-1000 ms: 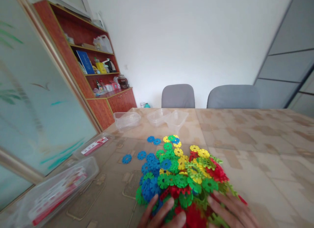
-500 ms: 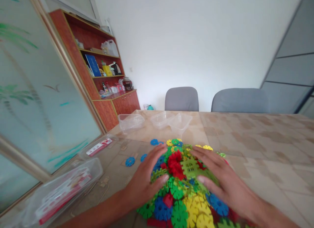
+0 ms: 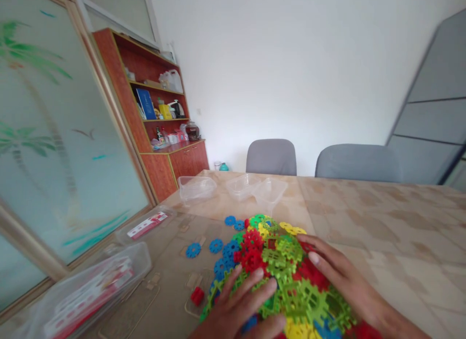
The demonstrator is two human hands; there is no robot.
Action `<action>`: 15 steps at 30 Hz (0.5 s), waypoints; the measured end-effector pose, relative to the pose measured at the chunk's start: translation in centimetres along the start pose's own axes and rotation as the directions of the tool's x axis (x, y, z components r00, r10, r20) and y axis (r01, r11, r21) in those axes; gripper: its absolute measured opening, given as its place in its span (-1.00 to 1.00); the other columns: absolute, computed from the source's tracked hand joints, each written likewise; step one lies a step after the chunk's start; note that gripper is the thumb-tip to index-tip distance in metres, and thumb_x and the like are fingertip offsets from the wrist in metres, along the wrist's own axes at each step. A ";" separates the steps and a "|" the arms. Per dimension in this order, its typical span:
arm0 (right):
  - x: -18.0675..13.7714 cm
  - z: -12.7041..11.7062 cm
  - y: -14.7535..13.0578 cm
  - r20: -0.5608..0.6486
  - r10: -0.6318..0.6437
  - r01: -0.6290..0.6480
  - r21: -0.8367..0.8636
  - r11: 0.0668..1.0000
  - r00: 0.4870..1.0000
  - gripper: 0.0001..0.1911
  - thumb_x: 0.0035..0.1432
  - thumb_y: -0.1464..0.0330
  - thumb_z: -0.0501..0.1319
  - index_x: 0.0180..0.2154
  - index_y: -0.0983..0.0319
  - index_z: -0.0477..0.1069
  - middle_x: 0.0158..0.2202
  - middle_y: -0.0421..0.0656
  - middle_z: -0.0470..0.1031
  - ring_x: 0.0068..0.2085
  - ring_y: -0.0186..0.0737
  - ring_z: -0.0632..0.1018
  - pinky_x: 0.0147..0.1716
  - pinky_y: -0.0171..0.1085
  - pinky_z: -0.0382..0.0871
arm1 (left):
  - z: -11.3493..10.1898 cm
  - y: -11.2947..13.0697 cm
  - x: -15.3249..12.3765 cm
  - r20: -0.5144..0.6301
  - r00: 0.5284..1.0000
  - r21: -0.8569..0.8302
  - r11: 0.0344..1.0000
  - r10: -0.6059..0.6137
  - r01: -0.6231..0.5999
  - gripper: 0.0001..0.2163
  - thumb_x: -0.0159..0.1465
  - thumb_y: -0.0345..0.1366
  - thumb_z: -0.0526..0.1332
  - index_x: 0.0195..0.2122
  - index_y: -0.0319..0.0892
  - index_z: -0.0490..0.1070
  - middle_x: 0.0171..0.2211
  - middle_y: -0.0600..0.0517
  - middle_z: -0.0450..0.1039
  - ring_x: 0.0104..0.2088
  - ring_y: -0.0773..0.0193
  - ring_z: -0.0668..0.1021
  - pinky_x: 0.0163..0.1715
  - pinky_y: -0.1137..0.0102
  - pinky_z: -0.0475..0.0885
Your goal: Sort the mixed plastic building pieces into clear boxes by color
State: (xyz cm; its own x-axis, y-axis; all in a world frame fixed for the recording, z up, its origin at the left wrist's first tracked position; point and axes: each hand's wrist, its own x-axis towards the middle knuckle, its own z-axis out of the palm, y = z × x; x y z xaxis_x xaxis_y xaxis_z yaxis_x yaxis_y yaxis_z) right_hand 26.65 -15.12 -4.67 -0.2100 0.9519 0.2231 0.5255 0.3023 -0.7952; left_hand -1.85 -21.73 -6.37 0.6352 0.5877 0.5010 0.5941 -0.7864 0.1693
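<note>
A heap of interlocking plastic building pieces (image 3: 282,261) in green, red, yellow and blue lies on the table before me. My left hand (image 3: 242,302) rests over the near left of the heap, palm down with fingers spread. Against the heap's right side lies my right hand (image 3: 338,268), fingers stretched out and holding nothing. Separate blue disc pieces (image 3: 193,250) lie flat to the left of the heap. A small red block (image 3: 197,296) sits apart, left of my left hand. The pieces under both palms are hidden.
Clear plastic containers (image 3: 269,191) stand along the far left of the table (image 3: 393,208). Nearer on the left are a clear box (image 3: 91,290) and a lid (image 3: 147,225) with red-and-white labels. Grey chairs (image 3: 271,157) stand behind the table; a wooden cabinet (image 3: 156,178) is at the left.
My left hand has moved down toward me and turned palm down onto the heap. My right hand has shifted slightly right and lower. More green pieces lie on top; a red block now shows at left.
</note>
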 end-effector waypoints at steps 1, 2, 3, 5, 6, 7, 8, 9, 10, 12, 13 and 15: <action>0.8 -0.3 -0.5 0.015 -0.013 0.013 0.024 1.000 1.000 -0.47 0.25 0.00 0.02 0.11 0.14 0.36 0.19 -0.08 0.37 0.19 0.00 0.37 0.20 0.01 0.19 | -0.5 -1.1 0.2 -0.013 1.000 0.020 0.999 -0.024 0.024 -0.52 0.37 -0.08 0.05 0.29 0.22 -0.03 0.28 0.05 0.17 0.28 0.03 0.19 0.27 -0.02 -0.06; 1.8 -0.5 -0.7 0.027 -0.016 0.015 0.043 0.999 1.000 -0.45 0.26 -0.01 0.00 0.10 0.16 0.37 0.17 -0.06 0.39 0.18 0.01 0.38 0.20 0.01 0.19 | -1.0 -2.5 0.2 -0.033 0.994 0.042 0.994 -0.103 0.104 -0.52 0.37 -0.05 0.03 0.29 0.15 0.00 0.31 0.02 0.09 0.30 -0.01 0.13 0.27 -0.05 -0.08; 3.0 -0.7 -0.7 0.039 -0.016 0.014 0.051 0.999 0.999 -0.42 0.26 -0.03 -0.03 0.09 0.19 0.39 0.16 -0.05 0.41 0.17 0.03 0.38 0.21 0.01 0.16 | -1.3 -3.9 -0.1 -0.058 0.971 0.057 0.970 -0.231 0.235 -0.51 0.36 -0.05 0.01 0.30 0.06 0.03 0.33 -0.03 0.04 0.31 -0.04 0.10 0.26 -0.06 -0.08; 5.7 -0.4 -0.4 0.099 -0.024 0.018 0.057 0.998 0.995 -0.35 0.24 -0.08 -0.06 0.06 0.23 0.42 0.13 -0.03 0.43 0.17 0.06 0.38 0.22 0.03 0.11 | -1.4 -7.0 -0.6 -0.098 0.844 0.047 0.844 -0.528 0.534 -0.49 0.36 -0.09 -0.01 0.29 -0.14 0.05 0.32 -0.14 0.05 0.31 -0.05 0.11 0.26 -0.04 0.00; 7.0 0.1 -0.2 0.131 -0.033 0.026 0.062 0.998 0.991 -0.33 0.22 -0.10 -0.05 0.05 0.24 0.43 0.12 -0.03 0.44 0.17 0.07 0.37 0.23 0.04 0.08 | -1.2 -8.4 -0.7 -0.094 0.765 0.019 0.767 -0.637 0.641 -0.47 0.35 -0.10 -0.01 0.28 -0.24 0.07 0.30 -0.21 0.08 0.30 -0.06 0.14 0.25 -0.03 0.04; 8.2 0.9 -0.2 0.163 -0.044 0.034 0.068 0.997 0.986 -0.32 0.21 -0.11 -0.04 0.05 0.25 0.43 0.13 -0.02 0.44 0.18 0.08 0.36 0.24 0.06 0.06 | -0.9 -9.6 -0.6 -0.077 0.703 -0.016 0.706 -0.707 0.708 -0.44 0.33 -0.09 -0.01 0.26 -0.34 0.08 0.28 -0.28 0.10 0.28 -0.09 0.16 0.23 -0.04 0.06; 9.3 1.7 -0.3 0.194 -0.058 0.044 0.075 0.996 0.979 -0.31 0.19 -0.12 -0.02 0.05 0.25 0.44 0.13 -0.03 0.43 0.19 0.10 0.34 0.24 0.08 0.03 | -0.5 -10.5 -0.3 -0.056 0.665 -0.048 0.667 -0.745 0.744 -0.41 0.32 -0.08 -0.01 0.25 -0.41 0.09 0.27 -0.33 0.11 0.28 -0.11 0.18 0.23 -0.04 0.06; 10.1 2.7 -0.7 0.224 -0.076 0.058 0.085 0.995 0.972 -0.31 0.17 -0.13 0.01 0.04 0.24 0.45 0.13 -0.03 0.43 0.19 0.10 0.33 0.25 0.09 0.01 | -0.1 -11.1 0.2 -0.043 0.651 -0.069 0.652 -0.758 0.755 -0.40 0.31 -0.07 0.00 0.25 -0.43 0.08 0.26 -0.34 0.11 0.27 -0.11 0.18 0.23 -0.03 0.06; 10.7 3.6 -1.2 0.260 -0.096 0.073 0.097 0.993 0.961 -0.33 0.15 -0.13 0.04 0.01 0.23 0.47 0.12 -0.05 0.44 0.19 0.11 0.34 0.24 0.09 0.02 | 0.3 -11.4 1.0 -0.033 0.658 -0.092 0.658 -0.752 0.747 -0.39 0.31 -0.07 0.01 0.26 -0.42 0.08 0.27 -0.33 0.12 0.27 -0.09 0.19 0.24 -0.01 0.06; 11.2 4.9 -2.7 0.344 -0.148 0.107 0.136 0.985 0.927 -0.38 0.15 -0.13 0.06 -0.03 0.18 0.51 0.07 -0.10 0.50 0.14 0.07 0.40 0.20 0.05 0.13 | 0.8 -11.3 2.6 0.015 0.716 -0.183 0.702 -0.698 0.688 -0.42 0.32 -0.06 0.03 0.27 -0.32 0.08 0.26 -0.23 0.16 0.25 0.01 0.25 0.24 0.08 0.12; 11.1 5.1 -3.4 0.385 -0.175 0.121 0.161 0.980 0.906 -0.40 0.17 -0.11 0.04 -0.04 0.16 0.51 0.03 -0.14 0.53 0.10 0.03 0.45 0.17 0.00 0.21 | 0.9 -10.9 3.4 0.051 0.763 -0.264 0.728 -0.645 0.633 -0.45 0.33 -0.06 0.03 0.27 -0.26 0.10 0.25 -0.17 0.20 0.23 0.07 0.29 0.23 0.13 0.16; 10.4 4.7 -4.8 0.444 -0.225 0.138 0.218 0.966 0.867 -0.43 0.24 -0.07 -0.01 -0.02 0.16 0.50 -0.03 -0.17 0.57 0.02 -0.04 0.51 0.08 -0.08 0.33 | 0.6 -10.2 4.5 0.112 0.857 -0.452 0.742 -0.503 0.495 -0.52 0.36 -0.08 0.04 0.24 -0.17 0.16 0.20 -0.09 0.30 0.18 0.13 0.37 0.18 0.20 0.24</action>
State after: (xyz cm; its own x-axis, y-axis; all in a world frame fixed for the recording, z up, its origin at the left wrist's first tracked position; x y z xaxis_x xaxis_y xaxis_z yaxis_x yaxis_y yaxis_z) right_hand 18.05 -6.93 -1.24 -0.6665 0.7355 0.1217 0.2985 0.4129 -0.8605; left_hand -4.74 -10.94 -6.29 0.3013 0.9205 0.2489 0.5324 -0.3789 0.7569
